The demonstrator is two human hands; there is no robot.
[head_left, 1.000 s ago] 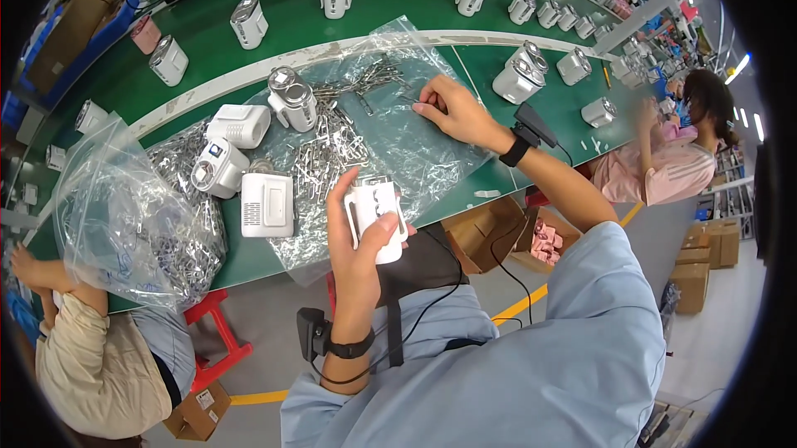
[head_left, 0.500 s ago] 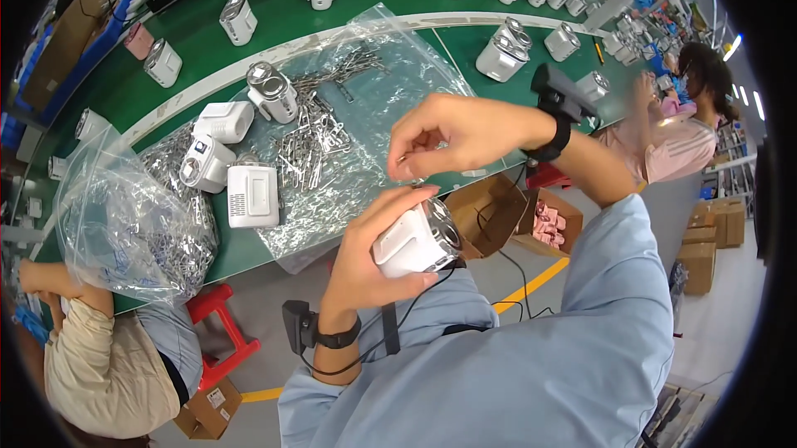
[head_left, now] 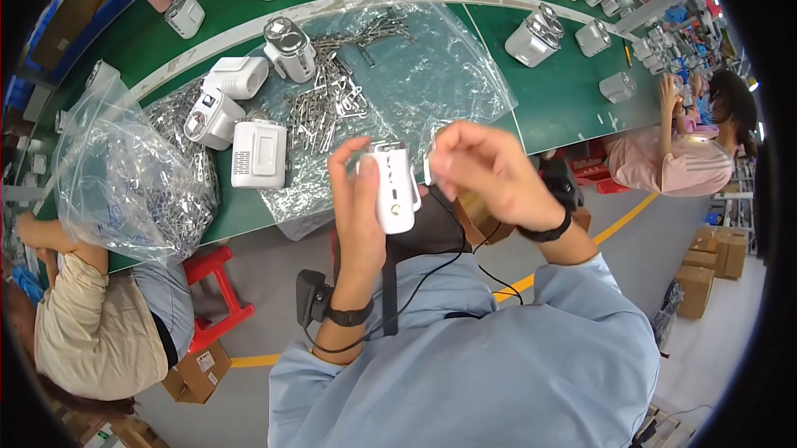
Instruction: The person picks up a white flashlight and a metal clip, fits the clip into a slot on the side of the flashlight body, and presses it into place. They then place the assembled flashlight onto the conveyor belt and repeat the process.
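Right now the left hand holds a small white device upright off the worktop, out past its near edge, above the person's lap. Grip: thumb on the near face, fingers wrapped round the back, closed firmly on the housing. Right hand sits just beside it on the device's right, fingertips pinched together at the top right corner; they seem to pinch sth small & pale, too tiny to tell what. So the device lies between the two hands, in the left grip, touched or nearly touched by the right.

On the green worktop, near the near edge, left of centre: a flat clear plastic bag spread out w/ a heap of small metal clips on it. Just left of the clips, three more white units lie close together, one face-down w/ vent slots showing. A round-topped unit stands at the bag's far left corner. Further left, near the left edge, a puffed-up clear bag full of metal parts.

More white units stand in a row toward the far right edge. A co-worker in pink sits at the right end; another person in beige sits at the near left.
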